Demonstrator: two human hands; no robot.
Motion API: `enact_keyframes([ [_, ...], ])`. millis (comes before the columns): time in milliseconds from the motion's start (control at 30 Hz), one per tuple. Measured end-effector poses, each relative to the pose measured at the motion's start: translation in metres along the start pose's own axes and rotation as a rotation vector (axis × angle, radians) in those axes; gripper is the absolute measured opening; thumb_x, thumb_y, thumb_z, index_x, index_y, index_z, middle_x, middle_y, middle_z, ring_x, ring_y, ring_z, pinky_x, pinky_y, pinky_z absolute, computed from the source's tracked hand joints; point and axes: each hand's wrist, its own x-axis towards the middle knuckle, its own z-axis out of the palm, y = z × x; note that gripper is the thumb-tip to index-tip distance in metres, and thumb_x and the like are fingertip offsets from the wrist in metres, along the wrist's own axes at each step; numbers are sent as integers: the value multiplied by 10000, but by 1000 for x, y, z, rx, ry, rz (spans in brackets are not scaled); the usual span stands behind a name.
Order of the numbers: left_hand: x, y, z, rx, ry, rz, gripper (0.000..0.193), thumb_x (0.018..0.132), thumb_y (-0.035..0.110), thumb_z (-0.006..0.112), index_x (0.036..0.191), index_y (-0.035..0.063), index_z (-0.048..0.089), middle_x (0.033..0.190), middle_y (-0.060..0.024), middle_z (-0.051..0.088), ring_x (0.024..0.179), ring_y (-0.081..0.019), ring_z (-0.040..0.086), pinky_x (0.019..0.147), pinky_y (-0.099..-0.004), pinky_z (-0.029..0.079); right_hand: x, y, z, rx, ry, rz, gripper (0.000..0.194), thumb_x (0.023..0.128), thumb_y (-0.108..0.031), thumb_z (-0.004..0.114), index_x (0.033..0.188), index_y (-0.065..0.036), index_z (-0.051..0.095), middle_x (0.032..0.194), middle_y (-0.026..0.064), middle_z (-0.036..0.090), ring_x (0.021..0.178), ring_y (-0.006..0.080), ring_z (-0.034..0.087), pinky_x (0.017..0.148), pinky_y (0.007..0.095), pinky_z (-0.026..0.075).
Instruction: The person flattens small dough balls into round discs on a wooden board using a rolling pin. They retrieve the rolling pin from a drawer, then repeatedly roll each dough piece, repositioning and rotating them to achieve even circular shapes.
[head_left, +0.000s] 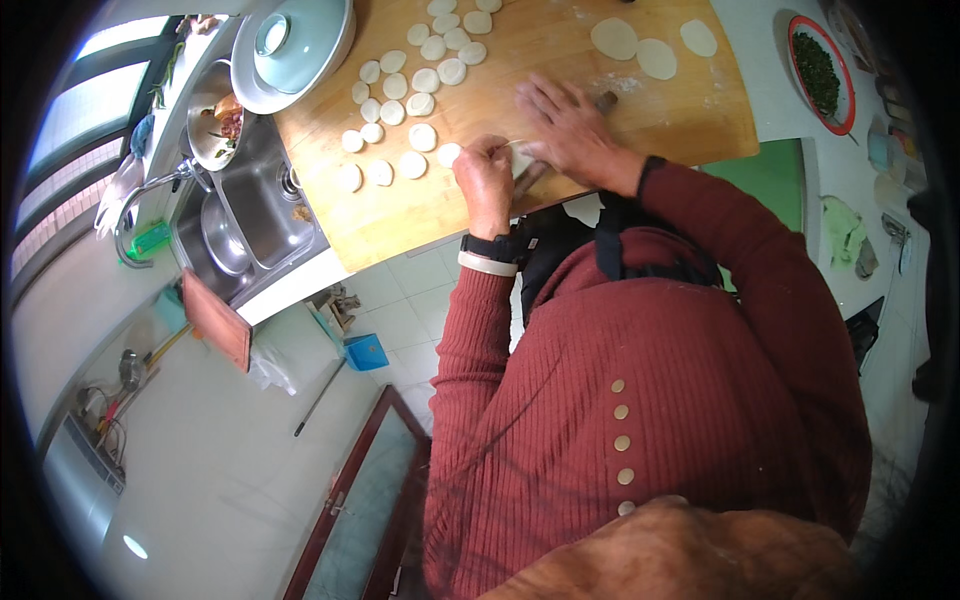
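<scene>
My left hand (484, 176) pinches the edge of a thin dough round (519, 159) near the front edge of the wooden board (487, 120). Flat over a wooden rolling pin (531, 178) lies my right hand (566, 135), its fingers stretched out; the pin slants under the palm and its far end shows past the hand. Several small flattened dough pieces (422, 136) are spread to the left and at the top. Three larger rolled wrappers (615, 39) lie at the upper right of the board, beside traces of flour.
At the left are a steel double sink (259, 202), a metal bowl of food (196, 112) and a large bowl with a pale lid (300, 64). A red-rimmed dish of chopped greens (853, 90) stands on the right counter. A wooden chopping board (217, 319) stands by the sink.
</scene>
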Motion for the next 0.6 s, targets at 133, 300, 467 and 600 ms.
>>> enact_keyframes([
  [133,-17,-8,-7,-133,54,-83,100,862,-48,678,946,-48,732,797,-120,722,741,-186,668,710,-323,549,-46,2,-11,66,-2,-22,746,910,-453,695,1496,-23,524,1593,123,479,1537,289,342,1213,498,285],
  [300,-25,-2,0,-155,-36,-124,147,855,-65,689,995,-64,733,882,-128,762,816,-175,702,755,-318,564,-19,2,-1,15,54,-35,751,909,-463,693,1480,-4,528,1580,138,487,1529,310,347,1205,504,292],
  [467,-8,2,4,65,-100,-16,129,818,-38,742,946,-35,731,874,-212,756,774,-303,731,712,-391,557,-1,-1,2,-28,64,-13,759,907,-478,692,1471,3,527,1571,147,493,1528,324,345,1198,509,297],
  [600,-13,-11,-2,-314,-21,-65,33,889,-30,719,885,-11,692,787,-11,650,710,-99,564,649,-261,476,-39,2,-12,31,7,-49,751,909,-466,694,1470,4,525,1574,151,491,1524,329,356,1198,513,294],
])
